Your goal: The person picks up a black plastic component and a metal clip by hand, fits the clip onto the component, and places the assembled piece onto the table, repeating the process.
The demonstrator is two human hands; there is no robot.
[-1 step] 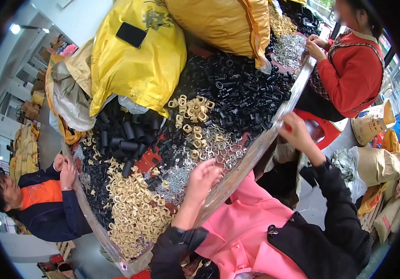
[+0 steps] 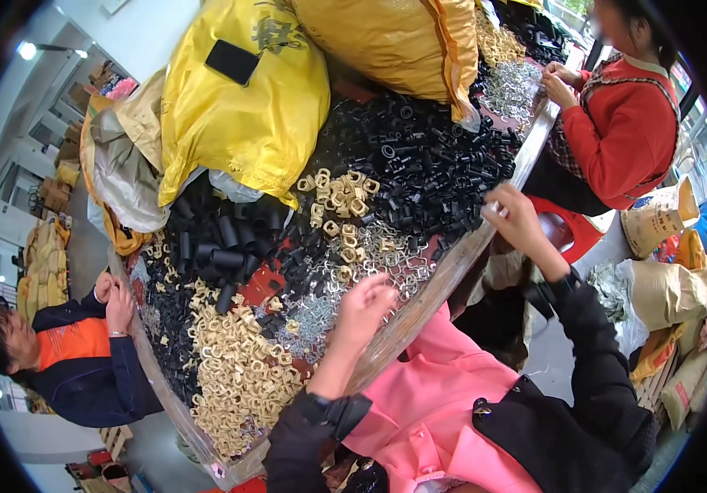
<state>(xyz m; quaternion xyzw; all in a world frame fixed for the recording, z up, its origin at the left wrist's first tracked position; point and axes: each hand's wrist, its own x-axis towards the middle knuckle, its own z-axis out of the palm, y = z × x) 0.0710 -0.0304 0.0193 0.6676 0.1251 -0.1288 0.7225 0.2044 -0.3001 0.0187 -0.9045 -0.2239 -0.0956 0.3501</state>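
Observation:
My left hand (image 2: 364,306) hovers over the near edge of the table, beside silvery bent wire pieces (image 2: 407,267) and a patch of small grey metal parts (image 2: 318,319). Its fingers are curled together; whatever they hold is too small to name. Farther right, my right hand (image 2: 515,218) is above the wooden table edge, next to a heap of small black plastic parts (image 2: 444,185). Thumb and fingers are bent into a pinch there, and anything between them is hidden. Tan ring-shaped pieces (image 2: 242,370) lie heaped left of my left hand, with a smaller tan cluster (image 2: 341,193) farther back.
A plastic-wrapped rim (image 2: 444,283) borders the table. Yellow sacks (image 2: 246,107) stand at the back, a phone (image 2: 232,62) on one. Black tubes (image 2: 226,251) lie before it. One person (image 2: 82,353) works at left, another (image 2: 628,123) at right, near a red stool (image 2: 563,230).
My right hand has moved slightly left and away from me, toward the black parts. My left hand has shifted a little to the right and away from me.

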